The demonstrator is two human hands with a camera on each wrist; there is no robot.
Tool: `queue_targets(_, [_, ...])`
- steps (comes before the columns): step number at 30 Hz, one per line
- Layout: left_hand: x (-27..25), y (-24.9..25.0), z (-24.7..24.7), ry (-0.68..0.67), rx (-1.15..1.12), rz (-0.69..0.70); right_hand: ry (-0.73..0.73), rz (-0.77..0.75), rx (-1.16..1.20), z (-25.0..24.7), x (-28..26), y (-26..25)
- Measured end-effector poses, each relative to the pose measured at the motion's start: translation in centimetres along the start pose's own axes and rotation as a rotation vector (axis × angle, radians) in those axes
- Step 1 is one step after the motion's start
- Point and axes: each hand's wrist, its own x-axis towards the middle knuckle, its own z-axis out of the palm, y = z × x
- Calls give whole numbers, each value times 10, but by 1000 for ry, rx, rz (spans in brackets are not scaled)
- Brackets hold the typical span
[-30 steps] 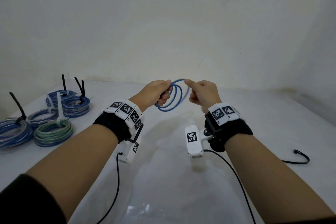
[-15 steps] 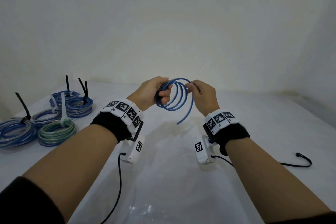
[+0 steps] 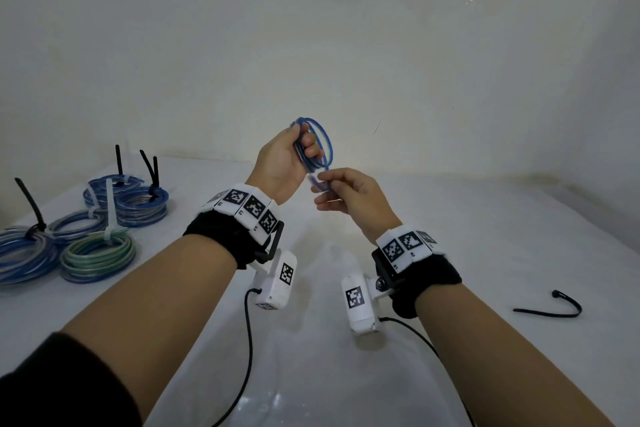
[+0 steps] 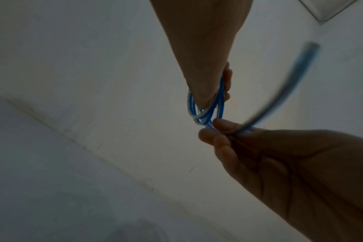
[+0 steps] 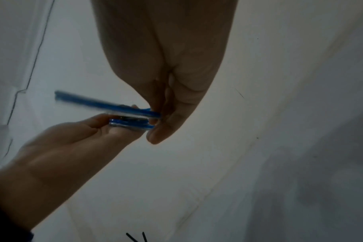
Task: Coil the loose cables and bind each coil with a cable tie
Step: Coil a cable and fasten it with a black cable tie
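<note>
Head view — your left hand (image 3: 282, 163) grips the blue cable coil (image 3: 317, 144); your right hand (image 3: 349, 196) pinches its loose end, just below.

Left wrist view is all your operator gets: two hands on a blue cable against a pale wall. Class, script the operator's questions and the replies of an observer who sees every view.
Operator: Is a tie ready for this blue coil?
Observer: Yes. In the head view one loose black cable tie lies on the right side of the table, untouched.
Operator: Any coils finished already?
Observer: Several bound coils sit grouped at the table's far left, some with black ties and some with white.
</note>
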Motion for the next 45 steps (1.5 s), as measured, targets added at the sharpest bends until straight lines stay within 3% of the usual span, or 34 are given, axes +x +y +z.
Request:
queue_targets(5, [-4,-1,2,-9,66,50,-37,-53,36,5,-7,1])
queue_targets(9, [-10,-10,0,2,112,52,61,-93,-26,11,-7,0])
queue_targets(17, [-13,-10,7,-32,-46,-20,252,-57,-135,16,-8,3])
queue_targets(22, [-13,-9,10,-23,201,52,271,-75,-110,13,-14,0])
queue_targets(27, [-13,-9,19,-33,290,87,349,-129,-35,11,-21,-11])
queue_targets(31, [-8,-13,33,41,368,120,405,-113,156,5,-23,-19])
queue_targets(33, [-6,-13,36,82,428,138,479,-167,85,-5,-21,-22])
queue_targets(35, [-5,-14,39,60,532,137,545,-319,-150,-21,-16,-25])
queue_targets(38, [-6,-21,44,-4,698,85,394,-490,-562,-44,-11,-30])
queue_targets(40, [-7,-27,47,-23,747,51,263,-469,-696,-55,-11,-33])
queue_targets(45, [-7,-42,56,-20,839,6,201,-375,-484,-62,-17,-32])
